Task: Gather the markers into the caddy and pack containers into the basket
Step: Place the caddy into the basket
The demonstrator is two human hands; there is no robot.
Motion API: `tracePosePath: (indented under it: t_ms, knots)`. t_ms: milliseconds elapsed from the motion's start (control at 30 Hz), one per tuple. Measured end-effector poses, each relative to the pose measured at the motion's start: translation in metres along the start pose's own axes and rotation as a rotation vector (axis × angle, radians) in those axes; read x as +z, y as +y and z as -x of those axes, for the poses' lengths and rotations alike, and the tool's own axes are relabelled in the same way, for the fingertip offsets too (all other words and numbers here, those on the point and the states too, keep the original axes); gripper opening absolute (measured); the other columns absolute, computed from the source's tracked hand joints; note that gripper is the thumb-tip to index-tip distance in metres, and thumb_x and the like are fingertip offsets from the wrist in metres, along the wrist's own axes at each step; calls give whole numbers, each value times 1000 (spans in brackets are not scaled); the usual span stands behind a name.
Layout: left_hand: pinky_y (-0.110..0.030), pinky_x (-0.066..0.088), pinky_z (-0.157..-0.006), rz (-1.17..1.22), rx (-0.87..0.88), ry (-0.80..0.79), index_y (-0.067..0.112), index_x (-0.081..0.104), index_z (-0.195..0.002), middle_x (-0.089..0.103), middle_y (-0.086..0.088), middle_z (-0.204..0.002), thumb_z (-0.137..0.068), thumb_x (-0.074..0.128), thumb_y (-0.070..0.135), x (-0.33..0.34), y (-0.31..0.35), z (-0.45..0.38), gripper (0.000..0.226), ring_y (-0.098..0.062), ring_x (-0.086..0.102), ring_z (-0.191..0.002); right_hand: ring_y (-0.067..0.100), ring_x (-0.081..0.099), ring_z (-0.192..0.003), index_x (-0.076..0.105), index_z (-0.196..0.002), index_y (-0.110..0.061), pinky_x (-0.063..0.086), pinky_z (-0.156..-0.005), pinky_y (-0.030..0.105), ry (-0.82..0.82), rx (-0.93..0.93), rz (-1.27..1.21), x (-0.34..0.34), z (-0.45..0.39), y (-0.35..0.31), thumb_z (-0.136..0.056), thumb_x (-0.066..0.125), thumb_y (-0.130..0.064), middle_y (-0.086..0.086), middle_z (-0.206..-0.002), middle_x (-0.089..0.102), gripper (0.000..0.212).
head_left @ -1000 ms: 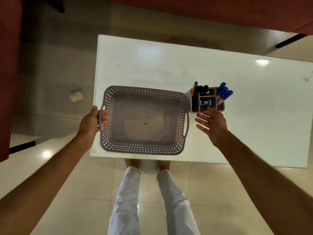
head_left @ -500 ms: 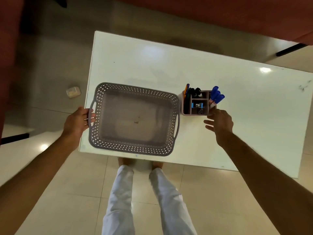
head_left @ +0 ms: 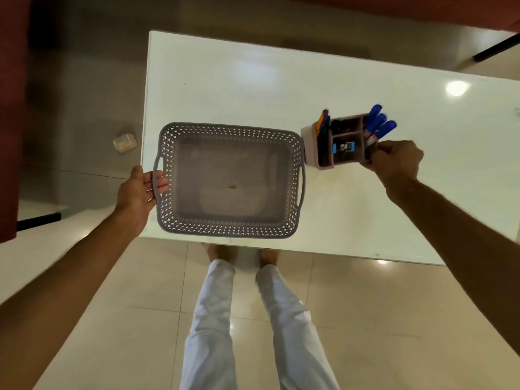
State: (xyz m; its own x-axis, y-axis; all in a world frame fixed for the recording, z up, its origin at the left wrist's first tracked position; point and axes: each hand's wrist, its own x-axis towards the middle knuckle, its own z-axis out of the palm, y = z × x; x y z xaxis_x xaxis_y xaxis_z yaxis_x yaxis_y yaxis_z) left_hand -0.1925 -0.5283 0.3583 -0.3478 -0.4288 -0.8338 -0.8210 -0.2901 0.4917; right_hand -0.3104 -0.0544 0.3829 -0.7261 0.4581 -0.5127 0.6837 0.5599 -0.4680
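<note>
A person standing at a white tabletop (head_left: 253,80) works with both hands at once. The left hand (head_left: 139,192) lies loosely spread against the left handle of a grey perforated basket (head_left: 168,153), palm up, fingers (head_left: 160,182) curling under and through the handle slot without a firm fist. The right hand (head_left: 395,161) is clenched on the near right corner of a pale divided caddy (head_left: 309,142), thumb and fingers pinching its wall. Both arms reach forward from the lower corners of the head view, bare to the elbow, the left wrist bent inward, the right forearm angled up and left toward the caddy.

The basket sits flat at the near left edge of the tabletop, its floor bare apart from a small speck near the middle. The caddy stands just beside the basket's far right corner, seemingly tilted toward the basket. Blue-capped markers (head_left: 378,123) lean out of its right compartment just above the right hand; an orange pen (head_left: 320,122) and dark pens stand in its left one. A small blue item lies in a middle cell. White trousers (head_left: 213,319) and bare feet show below on the tiled floor (head_left: 380,319).
</note>
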Motion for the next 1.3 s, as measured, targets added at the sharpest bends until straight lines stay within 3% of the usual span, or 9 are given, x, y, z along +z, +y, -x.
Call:
tracePosePath:
  t_ms: [200,500,633,800,900,1000,1100,1167,1300]
  knots:
    - [-39,51,-109,-2,-16,-48,15,70,-104,72,-11,-123,-112,33,50,11,-8,16,52,-24,69,-116,28,82,-83,79,-76,-22,67,-85,33,-50,-128,-211,-34,44,-26,-85,73,-5,23,-92,80,20]
    - [-37,57,-92,-11,18,-51,11,74,-111,76,-3,-94,-100,66,21,18,-24,18,17,-16,71,-89,27,82,-79,85,-89,-11,67,-86,43,-117,-110,-210,21,103,-38,-84,76,-7,15,-81,81,10]
    - [-35,60,-85,-37,62,-68,11,75,-119,77,-4,-104,-98,71,23,5,-29,13,25,-18,72,-98,46,77,-86,85,-85,-5,64,-85,55,-152,-69,-107,68,119,-35,-85,77,-9,24,-82,78,9]
    - [-43,63,-92,-143,167,-115,17,77,-117,80,0,-107,-96,75,19,-8,-38,10,21,-22,75,-106,25,72,-71,82,-76,-11,60,-75,37,-127,-55,16,118,134,-40,-89,75,-13,16,-75,78,14]
    - [-50,62,-95,-242,249,-146,19,75,-124,78,-7,-114,-96,75,19,-13,-45,12,28,-26,74,-110,35,79,-89,84,-87,-3,65,-85,49,-135,31,-41,140,138,-49,-89,76,-9,19,-85,80,9]
    - [-49,60,-99,-298,316,-117,21,74,-128,77,-2,-120,-95,76,21,-14,-47,12,33,-25,75,-110,36,79,-93,83,-89,-2,66,-85,48,-125,42,-40,156,141,-61,-90,77,-6,19,-89,81,7]
    - [-40,54,-108,-341,348,-125,24,73,-134,77,3,-127,-95,75,24,-14,-47,12,39,-16,73,-117,41,77,-96,81,-84,-1,64,-85,53,-135,45,-24,167,141,-76,-91,76,-7,24,-93,80,10]
    - [-26,49,-111,-417,398,-127,27,71,-137,75,5,-130,-96,73,29,-16,-47,11,41,-9,69,-123,41,77,-98,77,-73,-11,64,-86,54,-143,69,-42,175,141,-83,-92,74,-5,22,-95,80,20]
    - [2,40,-96,-483,448,-145,24,70,-138,72,3,-134,-98,71,27,-20,-43,7,39,-7,66,-126,34,79,-94,73,-66,-24,66,-86,48,-139,101,-103,188,143,-88,-93,72,-3,13,-90,81,34]
